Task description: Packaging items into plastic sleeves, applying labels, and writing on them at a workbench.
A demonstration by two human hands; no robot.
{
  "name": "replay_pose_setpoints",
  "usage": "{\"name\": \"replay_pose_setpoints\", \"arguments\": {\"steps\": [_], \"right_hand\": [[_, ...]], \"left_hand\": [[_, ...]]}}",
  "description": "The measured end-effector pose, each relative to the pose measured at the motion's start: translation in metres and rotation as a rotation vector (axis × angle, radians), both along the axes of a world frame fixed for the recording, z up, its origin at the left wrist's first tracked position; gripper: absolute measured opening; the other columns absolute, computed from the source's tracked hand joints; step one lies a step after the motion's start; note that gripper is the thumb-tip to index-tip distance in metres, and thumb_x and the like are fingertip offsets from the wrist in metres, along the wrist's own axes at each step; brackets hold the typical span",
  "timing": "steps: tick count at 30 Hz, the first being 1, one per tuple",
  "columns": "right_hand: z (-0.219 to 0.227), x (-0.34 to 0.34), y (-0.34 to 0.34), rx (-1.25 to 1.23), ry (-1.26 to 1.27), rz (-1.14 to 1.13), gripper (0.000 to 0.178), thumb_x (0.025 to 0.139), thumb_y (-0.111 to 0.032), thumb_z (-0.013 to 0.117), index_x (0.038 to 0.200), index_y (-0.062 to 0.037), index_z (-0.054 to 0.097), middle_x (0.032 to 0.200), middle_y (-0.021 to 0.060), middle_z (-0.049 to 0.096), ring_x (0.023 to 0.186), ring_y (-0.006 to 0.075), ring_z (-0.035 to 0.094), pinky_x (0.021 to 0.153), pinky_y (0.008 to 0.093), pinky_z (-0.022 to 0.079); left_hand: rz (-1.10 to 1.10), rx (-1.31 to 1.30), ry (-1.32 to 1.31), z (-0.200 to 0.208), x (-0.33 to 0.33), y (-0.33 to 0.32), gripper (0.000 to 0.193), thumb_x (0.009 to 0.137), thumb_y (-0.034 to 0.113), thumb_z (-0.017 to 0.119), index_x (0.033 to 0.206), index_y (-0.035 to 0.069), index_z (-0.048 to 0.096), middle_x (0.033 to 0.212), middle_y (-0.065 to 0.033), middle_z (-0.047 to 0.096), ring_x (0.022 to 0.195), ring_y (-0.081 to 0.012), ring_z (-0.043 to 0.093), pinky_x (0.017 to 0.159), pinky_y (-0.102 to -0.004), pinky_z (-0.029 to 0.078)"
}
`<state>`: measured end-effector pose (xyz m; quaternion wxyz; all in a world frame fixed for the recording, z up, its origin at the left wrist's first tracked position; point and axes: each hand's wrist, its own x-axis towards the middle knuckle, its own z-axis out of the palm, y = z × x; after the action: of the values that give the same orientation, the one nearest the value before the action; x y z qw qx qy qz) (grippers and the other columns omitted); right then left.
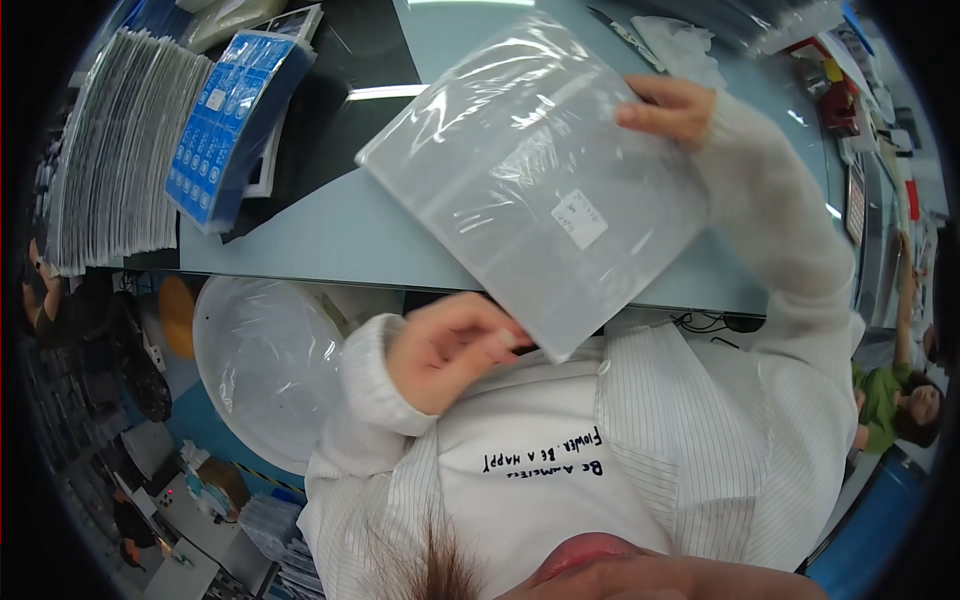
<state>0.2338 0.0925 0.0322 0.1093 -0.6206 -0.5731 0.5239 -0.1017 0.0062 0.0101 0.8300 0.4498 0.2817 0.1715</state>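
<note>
A flat, greyish-white pack in clear plastic wrap (480,170) is held tilted over the table's near edge, with a small white label (580,219) on its face. My right hand (672,112) grips its far right edge, thumb on top and the other fingers partly hidden behind. Close to the pack's near left edge is my left hand (450,350), its fingers curled and thumb and forefinger drawn together. Those fingertips meet or nearly meet the wrap; what they pinch, if anything, is too small to tell.
A row of thin wrapped sheets (130,150) stands at the far left beside a blue wrapped stack (228,130). Crumpled clear film (682,48) and a pen-like cutter (625,38) lie at the back. A white lined bin (265,370) stands below the table's left edge.
</note>
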Motion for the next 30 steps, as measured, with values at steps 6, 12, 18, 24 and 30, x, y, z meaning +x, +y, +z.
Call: {"name": "replay_pose_setpoints", "arguments": {"steps": [6,12,18,24,30], "right_hand": [[0.014,-0.042,0.059,0.312,-0.185,0.238,0.047,0.088,-0.038,0.057,0.118,-0.0018,0.053,0.102,0.0083,0.059,0.092,0.0155,0.056,0.079,0.0285,0.044],[0.083,-0.051,0.042,0.649,0.279,0.468,0.038,0.090,-0.032,0.055,0.107,0.0016,0.057,0.103,0.0125,0.061,0.094,0.0193,0.058,0.081,0.0308,0.045],[0.127,0.000,-0.058,0.476,0.970,0.698,0.009,0.077,-0.014,0.069,0.080,-0.0052,0.069,0.076,0.0041,0.066,0.059,0.0105,0.063,0.049,0.0207,0.045],[0.101,-0.011,-0.096,0.518,1.214,0.578,0.007,0.078,-0.004,0.061,0.072,-0.0037,0.064,0.069,0.0040,0.064,0.052,0.0104,0.058,0.046,0.0187,0.044],[0.088,-0.016,-0.115,0.583,1.423,0.513,0.019,0.080,0.007,0.052,0.064,-0.0023,0.059,0.062,0.0040,0.062,0.044,0.0103,0.054,0.042,0.0168,0.043]], "left_hand": [[-0.232,0.580,-0.208,-0.017,0.059,-0.013,0.020,0.084,0.009,0.057,0.103,0.000,0.057,0.121,-0.0179,0.049,0.108,-0.0228,0.052,0.086,-0.0324,0.046],[-0.282,0.458,-0.116,0.003,0.036,0.003,0.024,0.085,0.010,0.057,0.106,-0.002,0.056,0.108,-0.0155,0.057,0.089,-0.0214,0.059,0.078,-0.0291,0.048],[0.093,0.571,0.150,0.032,0.001,0.024,0.019,0.080,0.003,0.059,0.098,-0.003,0.060,0.091,-0.0122,0.062,0.077,-0.0188,0.060,0.069,-0.0264,0.048],[0.419,0.859,0.495,0.026,-0.016,0.042,0.021,0.081,0.010,0.060,0.097,-0.004,0.061,0.099,-0.0135,0.062,0.088,-0.0206,0.059,0.078,-0.0280,0.045],[0.364,1.010,0.593,0.027,-0.022,0.047,0.027,0.079,0.013,0.063,0.101,-0.004,0.060,0.107,-0.0169,0.060,0.095,-0.0243,0.058,0.079,-0.0294,0.045]]}}
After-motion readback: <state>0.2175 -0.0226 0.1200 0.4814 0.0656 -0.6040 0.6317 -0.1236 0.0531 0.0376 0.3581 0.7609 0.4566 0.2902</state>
